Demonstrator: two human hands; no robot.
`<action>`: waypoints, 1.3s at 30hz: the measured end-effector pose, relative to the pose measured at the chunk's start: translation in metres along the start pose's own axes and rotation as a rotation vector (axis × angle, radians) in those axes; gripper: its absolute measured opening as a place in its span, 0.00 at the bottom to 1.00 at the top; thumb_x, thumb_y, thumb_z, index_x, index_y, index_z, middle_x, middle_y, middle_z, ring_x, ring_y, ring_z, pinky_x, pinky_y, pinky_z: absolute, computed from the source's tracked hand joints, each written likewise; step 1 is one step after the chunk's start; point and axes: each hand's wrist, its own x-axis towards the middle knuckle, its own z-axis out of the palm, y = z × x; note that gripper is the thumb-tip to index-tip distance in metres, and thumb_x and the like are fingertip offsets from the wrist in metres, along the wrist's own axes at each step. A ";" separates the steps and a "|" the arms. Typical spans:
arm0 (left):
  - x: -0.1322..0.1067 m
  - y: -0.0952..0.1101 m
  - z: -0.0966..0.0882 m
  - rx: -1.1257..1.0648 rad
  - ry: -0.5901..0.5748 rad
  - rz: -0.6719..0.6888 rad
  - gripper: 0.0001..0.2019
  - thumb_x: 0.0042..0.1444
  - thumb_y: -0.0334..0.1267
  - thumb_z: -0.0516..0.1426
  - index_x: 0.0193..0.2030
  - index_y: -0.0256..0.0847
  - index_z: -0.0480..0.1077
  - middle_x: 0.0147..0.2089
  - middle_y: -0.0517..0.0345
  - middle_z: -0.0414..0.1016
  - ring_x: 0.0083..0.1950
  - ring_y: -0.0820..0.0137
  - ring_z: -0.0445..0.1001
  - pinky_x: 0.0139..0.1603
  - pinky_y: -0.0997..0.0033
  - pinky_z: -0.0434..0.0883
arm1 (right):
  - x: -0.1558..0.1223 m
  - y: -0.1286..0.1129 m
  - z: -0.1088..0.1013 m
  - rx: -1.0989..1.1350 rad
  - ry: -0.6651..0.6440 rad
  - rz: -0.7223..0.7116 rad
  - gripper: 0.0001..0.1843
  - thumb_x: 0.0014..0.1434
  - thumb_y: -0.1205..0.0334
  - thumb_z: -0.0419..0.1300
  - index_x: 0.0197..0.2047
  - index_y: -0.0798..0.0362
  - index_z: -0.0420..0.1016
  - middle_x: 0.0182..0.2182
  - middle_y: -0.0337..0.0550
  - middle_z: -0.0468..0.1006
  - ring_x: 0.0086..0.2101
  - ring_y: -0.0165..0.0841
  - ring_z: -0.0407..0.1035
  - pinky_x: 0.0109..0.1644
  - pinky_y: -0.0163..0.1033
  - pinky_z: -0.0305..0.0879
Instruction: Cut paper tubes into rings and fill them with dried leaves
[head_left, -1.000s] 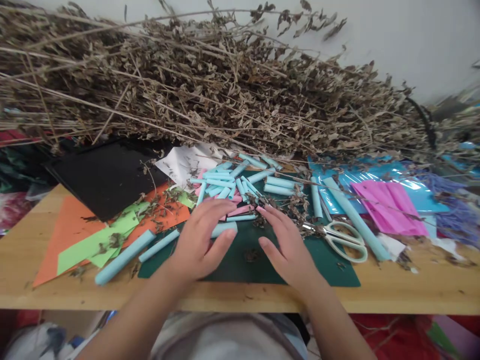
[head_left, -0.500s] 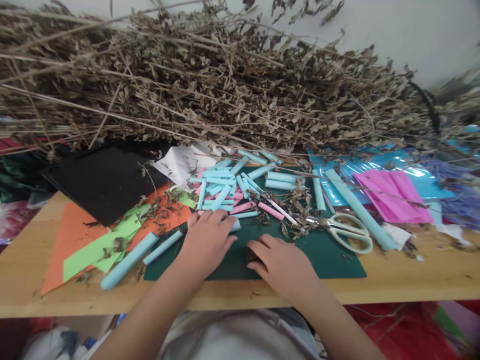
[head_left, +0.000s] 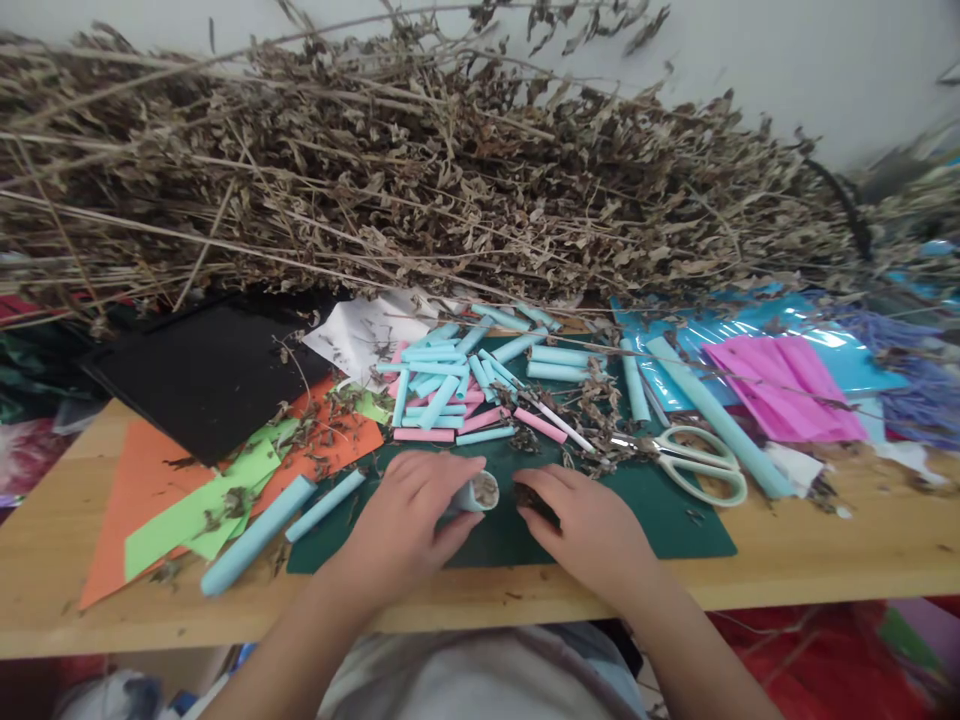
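My left hand [head_left: 416, 500] is wrapped round a short light-blue paper tube [head_left: 466, 494]. The tube's end faces right, and crumbled dried plant matter [head_left: 486, 489] shows inside it. Just to the right, my right hand [head_left: 581, 515] is curled, its fingers closed on a small dark clump of dried leaves [head_left: 534, 498], mostly hidden by the fingers. A gap separates this hand from the tube. Both hands are over a dark green cutting mat [head_left: 517, 550]. Beyond them lies a pile of light-blue tubes [head_left: 442, 390], with several pink tubes [head_left: 424, 435] among them.
Dried leafy stalks [head_left: 450, 170] are heaped along the back. White-handled scissors [head_left: 701, 465] lie right, near a long blue tube [head_left: 724, 415], folded pink paper [head_left: 784, 388] and a shiny blue packet [head_left: 832, 340]. Left are black sheets [head_left: 210, 370], orange paper [head_left: 142, 480] and green strips [head_left: 187, 500].
My left hand has come back toward me from the pile with the blue tube, turning its filled end into view. My right hand has shifted slightly right, still closed on the leaves.
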 end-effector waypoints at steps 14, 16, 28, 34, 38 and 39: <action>0.011 0.006 0.014 -1.667 0.392 -0.924 0.08 0.49 0.33 0.55 0.35 0.42 0.59 0.25 0.67 0.66 0.22 0.79 0.69 0.24 0.77 0.72 | -0.015 0.002 0.005 0.621 0.285 -0.043 0.09 0.51 0.66 0.52 0.39 0.51 0.64 0.28 0.41 0.69 0.23 0.28 0.62 0.25 0.33 0.61; 0.011 0.006 0.017 -1.733 0.415 -1.022 0.05 0.50 0.32 0.53 0.33 0.40 0.59 0.25 0.65 0.68 0.23 0.76 0.71 0.24 0.76 0.72 | -0.017 0.000 0.005 0.804 0.400 -0.103 0.10 0.51 0.67 0.53 0.38 0.49 0.63 0.30 0.40 0.69 0.25 0.28 0.63 0.25 0.32 0.60; 0.008 0.014 0.020 -1.975 0.438 -1.116 0.06 0.49 0.33 0.54 0.35 0.38 0.62 0.26 0.60 0.69 0.24 0.76 0.71 0.24 0.78 0.72 | 0.003 -0.008 0.008 1.333 0.694 -0.023 0.10 0.50 0.62 0.56 0.38 0.45 0.64 0.35 0.38 0.66 0.30 0.28 0.62 0.29 0.33 0.60; 0.002 0.015 0.018 -2.046 0.358 -0.876 0.17 0.38 0.39 0.62 0.36 0.39 0.64 0.32 0.61 0.68 0.31 0.76 0.70 0.30 0.75 0.73 | 0.000 0.010 0.010 0.469 0.366 0.029 0.08 0.51 0.65 0.54 0.38 0.51 0.65 0.29 0.41 0.70 0.29 0.32 0.63 0.32 0.37 0.60; 0.001 0.013 0.019 -1.784 0.245 -0.745 0.19 0.38 0.35 0.62 0.40 0.42 0.64 0.32 0.61 0.67 0.33 0.72 0.70 0.33 0.69 0.71 | 0.000 0.012 0.010 -0.025 0.149 -0.006 0.09 0.53 0.63 0.52 0.39 0.50 0.67 0.36 0.44 0.72 0.37 0.39 0.63 0.37 0.42 0.56; 0.002 0.011 0.018 -1.704 0.240 -0.728 0.19 0.39 0.34 0.61 0.40 0.42 0.64 0.32 0.62 0.67 0.33 0.71 0.70 0.33 0.69 0.70 | -0.001 0.010 0.009 -0.070 0.151 0.001 0.11 0.53 0.61 0.52 0.41 0.50 0.67 0.38 0.45 0.71 0.38 0.39 0.63 0.38 0.43 0.55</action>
